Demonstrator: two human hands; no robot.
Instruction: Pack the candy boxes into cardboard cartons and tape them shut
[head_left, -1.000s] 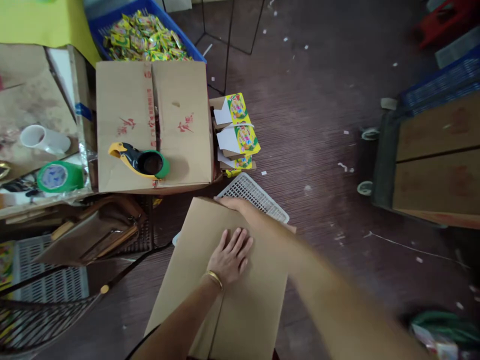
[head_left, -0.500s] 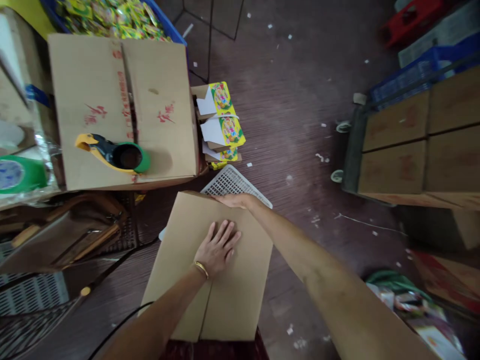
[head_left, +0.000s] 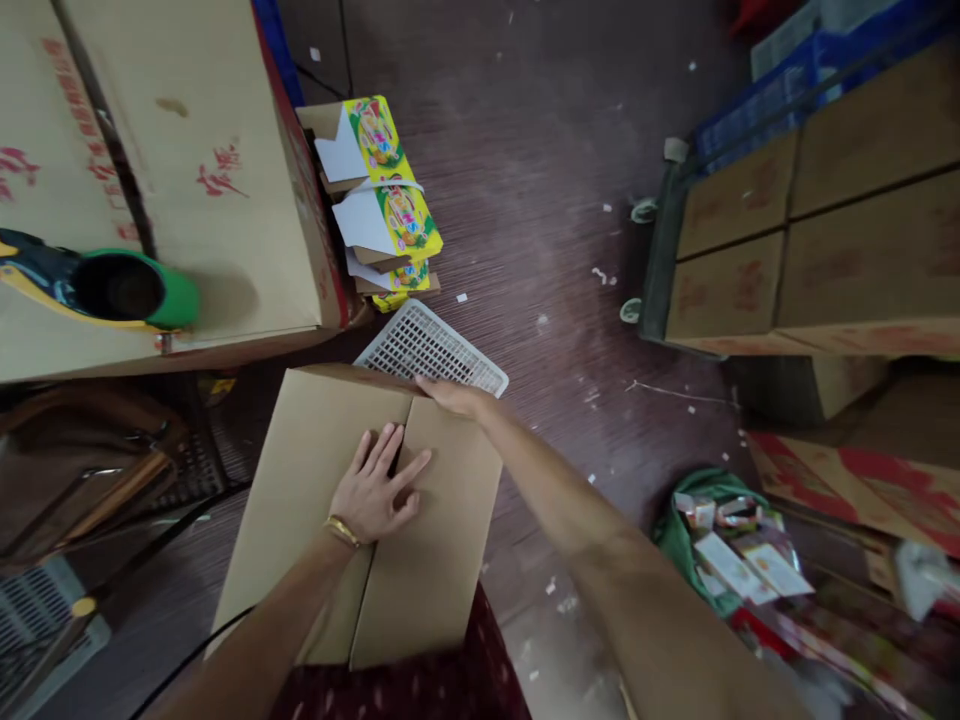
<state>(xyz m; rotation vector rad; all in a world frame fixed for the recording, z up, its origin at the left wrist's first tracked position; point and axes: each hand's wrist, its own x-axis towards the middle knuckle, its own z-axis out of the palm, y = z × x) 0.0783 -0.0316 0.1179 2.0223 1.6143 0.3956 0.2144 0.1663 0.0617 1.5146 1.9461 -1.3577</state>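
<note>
A plain brown cardboard box point(head_left: 442, 540) with its top flaps folded together is in front of my body. My left hand point(head_left: 375, 490), a gold bangle on its wrist, lies flat on the top with fingers spread over the centre seam. My right hand point(head_left: 454, 397) holds the box at its far edge, its fingers partly hidden down the far side. Just beyond that edge is a white plastic basket point(head_left: 480, 370), partly covered by the box.
At left, a green tape dispenser point(head_left: 176, 292) sits on a large printed carton point(head_left: 240, 240). Yellow printed boxes point(head_left: 405, 215) are strapped together beside it. Stacked cartons point(head_left: 735, 280) stand on a trolley at right. A green bag point(head_left: 667, 520) holds packages. Paper scraps dot the floor.
My view has shifted, so the surroundings sit further left. The two flaps' seam now shows a small gap near my left fingers. Both hands stay on the box.
</note>
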